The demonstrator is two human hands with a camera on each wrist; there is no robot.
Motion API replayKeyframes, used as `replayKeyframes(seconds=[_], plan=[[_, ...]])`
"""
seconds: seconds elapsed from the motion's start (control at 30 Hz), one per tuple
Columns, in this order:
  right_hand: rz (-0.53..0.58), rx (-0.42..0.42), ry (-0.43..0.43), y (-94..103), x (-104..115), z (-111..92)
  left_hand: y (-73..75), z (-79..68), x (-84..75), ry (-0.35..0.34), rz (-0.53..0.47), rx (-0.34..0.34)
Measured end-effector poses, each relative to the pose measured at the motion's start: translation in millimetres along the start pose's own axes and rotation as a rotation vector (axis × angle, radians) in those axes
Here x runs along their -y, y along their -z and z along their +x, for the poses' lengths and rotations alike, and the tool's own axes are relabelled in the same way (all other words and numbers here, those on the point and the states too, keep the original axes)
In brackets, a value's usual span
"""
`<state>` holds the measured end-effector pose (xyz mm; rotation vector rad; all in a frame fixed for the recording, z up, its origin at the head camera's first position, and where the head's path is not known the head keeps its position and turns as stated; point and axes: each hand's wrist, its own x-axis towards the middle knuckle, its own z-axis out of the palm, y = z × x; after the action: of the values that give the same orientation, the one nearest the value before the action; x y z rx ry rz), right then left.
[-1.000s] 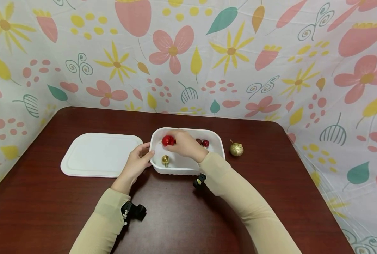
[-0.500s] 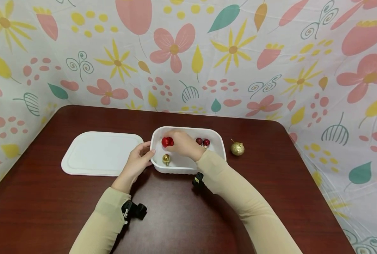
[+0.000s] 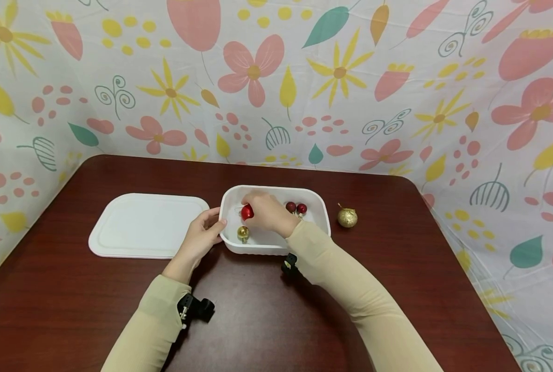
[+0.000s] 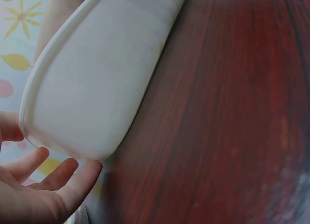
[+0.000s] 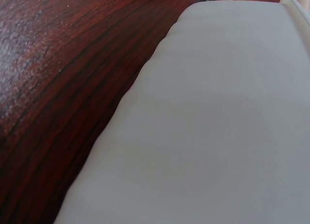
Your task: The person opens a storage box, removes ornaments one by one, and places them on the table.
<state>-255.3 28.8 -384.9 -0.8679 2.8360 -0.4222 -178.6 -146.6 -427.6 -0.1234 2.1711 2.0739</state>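
A white plastic box (image 3: 262,249) stands near the middle of the table. My left hand (image 3: 200,233) holds its left end, thumb at the rim; the left wrist view shows the fingertips (image 4: 92,173) against the outer wall. Inside the box, my right hand (image 3: 269,213) pinches a shiny red Christmas bauble (image 3: 246,212), partly hidden by the fingers. Just in front of that lies a small gold bauble (image 3: 243,232). Two dark red baubles (image 3: 302,208) sit toward the right end. In the right wrist view the box wall (image 5: 203,117) hides the right hand.
A flat white lid (image 3: 148,226) lies on the dark wooden table (image 3: 253,310), left of the box. Right of the box rests a textured gold bauble (image 3: 347,217) with a loop. A flower-patterned cloth (image 3: 253,129) hangs behind the table.
The red bauble has turned and shifted slightly toward the near side within the right fingers; less of it shows now. The left hand and the box stay in place.
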Motion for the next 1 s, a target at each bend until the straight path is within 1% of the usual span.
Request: replayKeyframes(seconds=[0.2, 0.43, 0.57, 0.77, 1.0], plan=[[0.055, -0.001, 0.000, 3.5, 0, -5, -0.8, -0.2, -0.1, 0.002, 0.009, 0.000], [0.123, -0.009, -0.008, 5.8, -3, -16, -1.1, -0.4, -0.4, 0.016, 0.013, -0.009], [0.149, -0.048, -0.005, 7.2, -5, -23, -1.4, -0.8, -0.7, 0.020, 0.014, -0.012], [0.150, -0.125, 0.008, 8.0, -8, -32, -1.2, -1.3, -1.3, 0.022, 0.021, -0.014], [0.227, -0.189, 0.000, 7.6, -15, -45, -1.0, -1.5, -1.6, 0.025, 0.026, -0.014]])
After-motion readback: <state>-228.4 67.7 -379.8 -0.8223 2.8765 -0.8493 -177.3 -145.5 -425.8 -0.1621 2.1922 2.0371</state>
